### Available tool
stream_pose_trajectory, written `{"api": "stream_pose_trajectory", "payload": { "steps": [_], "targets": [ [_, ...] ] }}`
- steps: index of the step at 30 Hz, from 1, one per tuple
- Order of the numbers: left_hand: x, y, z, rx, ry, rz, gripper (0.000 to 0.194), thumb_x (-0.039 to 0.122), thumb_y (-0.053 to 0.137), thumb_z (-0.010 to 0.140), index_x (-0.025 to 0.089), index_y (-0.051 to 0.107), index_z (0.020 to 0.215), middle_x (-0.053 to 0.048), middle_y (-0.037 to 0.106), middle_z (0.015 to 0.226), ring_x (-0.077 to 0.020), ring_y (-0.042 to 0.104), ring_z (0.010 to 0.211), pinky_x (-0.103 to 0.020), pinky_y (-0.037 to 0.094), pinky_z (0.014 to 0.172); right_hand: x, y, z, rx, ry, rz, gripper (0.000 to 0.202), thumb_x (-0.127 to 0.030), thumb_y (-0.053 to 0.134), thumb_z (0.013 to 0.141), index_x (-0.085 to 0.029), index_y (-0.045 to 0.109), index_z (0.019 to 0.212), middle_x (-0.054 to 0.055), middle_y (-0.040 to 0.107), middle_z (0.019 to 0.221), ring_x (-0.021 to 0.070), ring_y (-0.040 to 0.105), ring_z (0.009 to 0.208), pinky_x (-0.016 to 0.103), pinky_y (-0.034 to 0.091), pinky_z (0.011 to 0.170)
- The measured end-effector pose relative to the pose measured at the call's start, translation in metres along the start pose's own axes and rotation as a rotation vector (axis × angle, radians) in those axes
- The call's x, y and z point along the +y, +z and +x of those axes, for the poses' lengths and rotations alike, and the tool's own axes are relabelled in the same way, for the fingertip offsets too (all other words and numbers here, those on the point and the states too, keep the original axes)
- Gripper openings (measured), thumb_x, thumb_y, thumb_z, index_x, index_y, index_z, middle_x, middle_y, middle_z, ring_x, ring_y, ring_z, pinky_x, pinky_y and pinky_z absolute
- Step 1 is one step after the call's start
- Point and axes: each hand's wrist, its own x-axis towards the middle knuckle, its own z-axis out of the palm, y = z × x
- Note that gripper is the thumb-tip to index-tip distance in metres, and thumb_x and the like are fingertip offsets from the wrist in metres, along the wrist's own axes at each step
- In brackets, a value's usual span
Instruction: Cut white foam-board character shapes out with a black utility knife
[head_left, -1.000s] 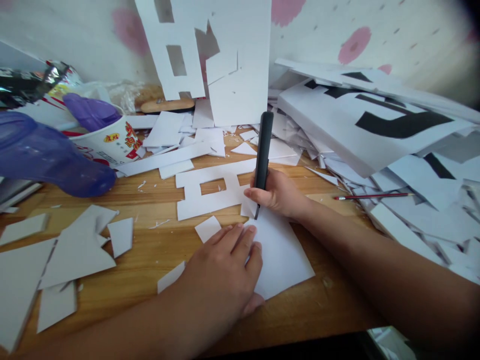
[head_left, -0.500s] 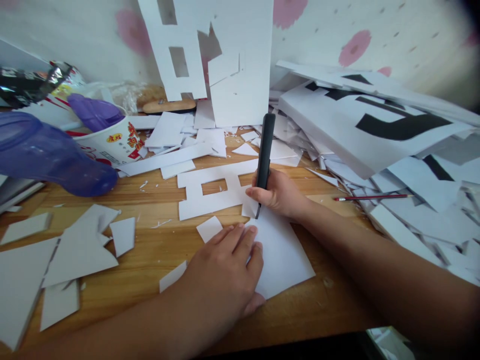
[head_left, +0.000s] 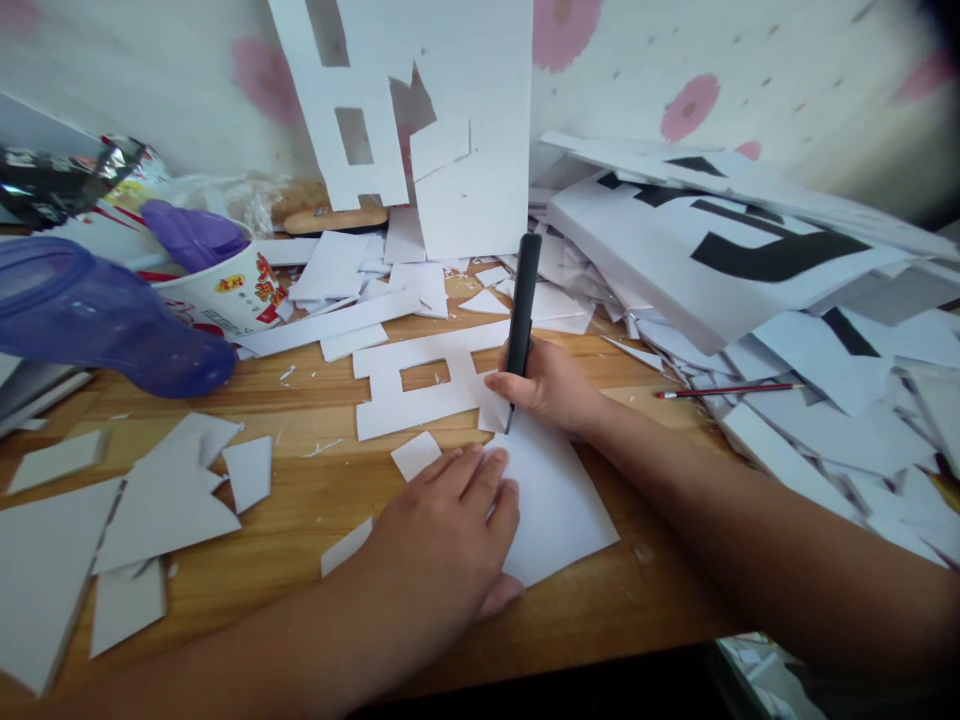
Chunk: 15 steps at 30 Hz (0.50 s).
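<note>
My right hand (head_left: 551, 385) is closed around a black utility knife (head_left: 524, 300), held nearly upright. Its thin tip meets the upper edge of a white board piece (head_left: 566, 505) on the table. My left hand (head_left: 457, 520) lies flat across the left part of that piece, fingers stretched out and the thumb at its lower edge. Just beyond the knife tip rests a white board strip with cut-out windows (head_left: 386, 400), partly behind my right hand. A small white offcut (head_left: 416, 456) lies by my left fingertips.
A large white board with openings (head_left: 480, 190) stands at the back. Piled white sheets and scraps (head_left: 750, 270) fill the right, with a red pencil (head_left: 727, 391) on them. At left are a purple bottle (head_left: 112, 320), a paper cup (head_left: 225, 290) and more offcuts (head_left: 176, 500).
The view has shifted slightly, so most things sit a little differently in the picture. Both hands keep the same pose, and the knife tip stays near the board piece's upper edge.
</note>
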Motion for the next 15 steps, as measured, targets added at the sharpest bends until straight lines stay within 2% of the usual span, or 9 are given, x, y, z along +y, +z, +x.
{"api": "stream_pose_trajectory", "payload": {
  "steps": [3, 8, 11, 15],
  "targets": [
    [-0.001, 0.000, 0.000, -0.020, -0.006, -0.010, 0.066, 0.057, 0.072, 0.072, 0.008, 0.065, 0.115, -0.023, 0.061, 0.129, -0.0375, 0.060, 0.115, -0.047, 0.050, 0.096, 0.007, 0.000, -0.001, 0.032, 0.017, 0.142, 0.035, -0.045, 0.074, 0.069, -0.019, 0.051, 0.074, -0.004, 0.049, 0.066, 0.0115, 0.044, 0.059, 0.026, 0.038, 0.053],
    [-0.005, 0.000, 0.001, -0.045, -0.012, -0.032, 0.064, 0.056, 0.074, 0.072, 0.010, 0.063, 0.115, -0.020, 0.061, 0.131, -0.0358, 0.059, 0.117, -0.047, 0.050, 0.096, 0.017, -0.008, -0.008, 0.202, -0.022, 0.481, 0.044, -0.048, 0.079, 0.065, -0.021, 0.045, 0.066, -0.008, 0.043, 0.055, 0.0072, 0.038, 0.047, 0.022, 0.031, 0.043],
    [-0.008, 0.002, 0.000, -0.020, -0.027, -0.076, 0.057, 0.052, 0.074, 0.074, 0.013, 0.064, 0.114, -0.017, 0.061, 0.131, -0.0339, 0.059, 0.117, -0.047, 0.048, 0.097, 0.008, -0.016, -0.017, 0.277, -0.018, 0.596, 0.047, -0.051, 0.080, 0.064, -0.021, 0.044, 0.063, -0.009, 0.041, 0.051, 0.0060, 0.034, 0.042, 0.021, 0.027, 0.039],
    [-0.010, 0.002, -0.001, -0.008, -0.027, -0.104, 0.057, 0.047, 0.075, 0.075, 0.011, 0.062, 0.118, -0.017, 0.060, 0.132, -0.0340, 0.058, 0.118, -0.048, 0.046, 0.100, -0.009, -0.019, -0.036, 0.342, 0.085, 0.666, 0.044, -0.052, 0.076, 0.068, -0.023, 0.043, 0.066, -0.009, 0.040, 0.051, 0.0057, 0.032, 0.039, 0.021, 0.027, 0.035]
  ]
}}
